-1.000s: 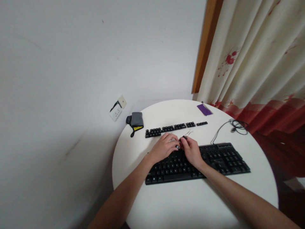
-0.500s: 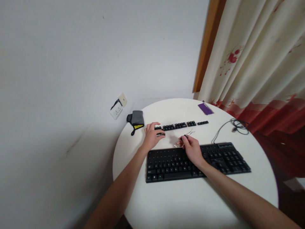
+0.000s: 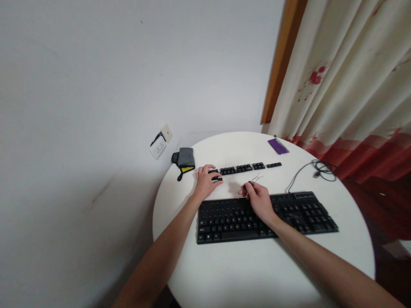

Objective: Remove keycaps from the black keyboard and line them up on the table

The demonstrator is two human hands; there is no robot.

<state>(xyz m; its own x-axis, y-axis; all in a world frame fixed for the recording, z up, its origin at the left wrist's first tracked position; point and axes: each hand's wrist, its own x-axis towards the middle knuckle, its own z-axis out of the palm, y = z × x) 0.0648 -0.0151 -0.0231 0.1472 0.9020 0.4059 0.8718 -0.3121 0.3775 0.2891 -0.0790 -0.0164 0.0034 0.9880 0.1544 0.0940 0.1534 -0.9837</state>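
My left hand (image 3: 206, 185) rests on the table at the left end of a row of loose black keycaps (image 3: 236, 169). Its thumb and fingers are curved around a few keycaps (image 3: 218, 178) just in front of that row. Over the upper edge of a black keyboard (image 3: 237, 226), my right hand (image 3: 259, 199) is closed on a small tool with a black handle (image 3: 248, 185) and thin wire loops (image 3: 257, 177), which looks like a keycap puller. In its upper left part the keyboard shows bare key stems without caps. My right hand and wrist cover part of its middle.
A grey and black pouch with yellow inside (image 3: 186, 158) lies at the table's left edge. A purple card (image 3: 278, 146) is at the back right. The keyboard's coiled cable (image 3: 324, 170) lies at the right. A wall socket (image 3: 158, 148) and a curtain (image 3: 340, 85) border the white round table (image 3: 269, 269).
The keycap at my left fingertips now sits lower, lined up with others in front of the row. My right hand stays in place with the tool. The view has shifted slightly.
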